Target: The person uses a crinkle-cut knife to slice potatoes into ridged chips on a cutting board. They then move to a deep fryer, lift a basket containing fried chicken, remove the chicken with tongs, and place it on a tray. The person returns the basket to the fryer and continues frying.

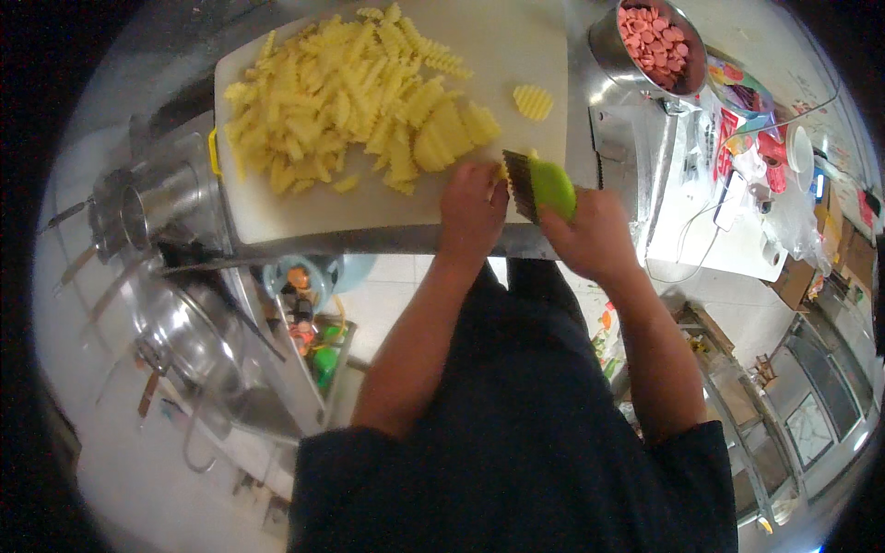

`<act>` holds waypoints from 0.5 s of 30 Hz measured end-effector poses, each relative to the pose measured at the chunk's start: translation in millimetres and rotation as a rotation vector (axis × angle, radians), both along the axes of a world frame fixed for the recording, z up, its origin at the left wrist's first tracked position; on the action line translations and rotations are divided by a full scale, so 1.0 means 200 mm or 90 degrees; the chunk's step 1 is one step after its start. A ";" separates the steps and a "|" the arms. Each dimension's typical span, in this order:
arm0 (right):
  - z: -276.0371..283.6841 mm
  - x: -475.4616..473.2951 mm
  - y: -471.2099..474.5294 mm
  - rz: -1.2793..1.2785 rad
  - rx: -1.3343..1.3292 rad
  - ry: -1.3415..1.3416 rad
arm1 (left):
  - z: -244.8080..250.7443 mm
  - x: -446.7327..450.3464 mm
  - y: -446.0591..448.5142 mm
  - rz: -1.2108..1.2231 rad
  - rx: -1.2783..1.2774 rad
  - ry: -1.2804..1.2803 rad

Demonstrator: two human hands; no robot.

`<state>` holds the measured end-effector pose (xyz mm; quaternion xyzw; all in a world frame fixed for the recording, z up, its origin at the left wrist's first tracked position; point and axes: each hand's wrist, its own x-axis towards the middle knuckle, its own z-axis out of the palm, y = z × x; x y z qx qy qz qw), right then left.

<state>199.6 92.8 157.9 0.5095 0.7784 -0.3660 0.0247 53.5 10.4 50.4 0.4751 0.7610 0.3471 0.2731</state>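
Observation:
In my right hand (591, 231) is a crinkle cutter (539, 185) with a green handle and a wavy metal blade, held over the front right part of a white cutting board (332, 211). My left hand (473, 204) rests at the board's front edge, just left of the blade, fingertips bent around a small yellow piece, probably potato, mostly hidden. Behind it lies a heap of crinkle-cut potato sticks (332, 90), with ridged slices (442, 138) overlapping at its right side. A single ridged slice (532, 102) lies apart, beyond the cutter.
A steel pot (608, 55) of pink sliced pieces (657, 45) stands at the back right. Plastic bags and a phone (731, 200) lie on the right-hand surface. Left of the board are a steel container (166, 207) and a sink basin (193, 325).

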 end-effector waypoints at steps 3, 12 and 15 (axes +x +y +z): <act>-0.04 -0.03 -0.03 0.012 0.026 -0.009 | 0.00 0.01 0.01 0.004 0.024 0.016; -0.10 0.02 0.05 -0.007 -0.001 0.026 | 0.00 0.01 0.01 0.020 0.031 0.020; 0.06 0.10 0.08 -0.054 -0.041 0.081 | -0.03 0.00 0.01 0.037 0.024 0.006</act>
